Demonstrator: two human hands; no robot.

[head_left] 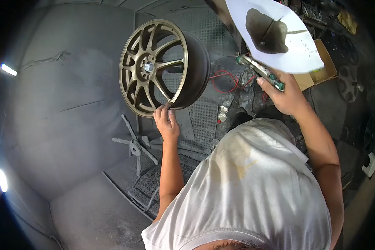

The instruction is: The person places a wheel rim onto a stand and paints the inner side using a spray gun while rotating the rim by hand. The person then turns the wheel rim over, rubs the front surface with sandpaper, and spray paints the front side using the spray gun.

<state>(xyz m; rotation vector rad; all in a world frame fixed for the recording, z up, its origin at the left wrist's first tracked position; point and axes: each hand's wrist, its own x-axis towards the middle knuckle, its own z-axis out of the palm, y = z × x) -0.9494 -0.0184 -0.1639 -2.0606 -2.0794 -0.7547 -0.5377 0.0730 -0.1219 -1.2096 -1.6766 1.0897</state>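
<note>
Shirt (258, 179) foremost, the right hand (288, 96) grasps a tool (264, 71); the left hand (168, 123) touches the wheel (147, 67) at its lower edge, grip unclear. Light contact should serve best.

The right hand (285, 95) has most fingers hidden, and the top edge crops the white sheet (299, 48).

The metal wheel (166, 65) looks smooth and satiny, the cloth shirt (254, 179) matt.
</note>
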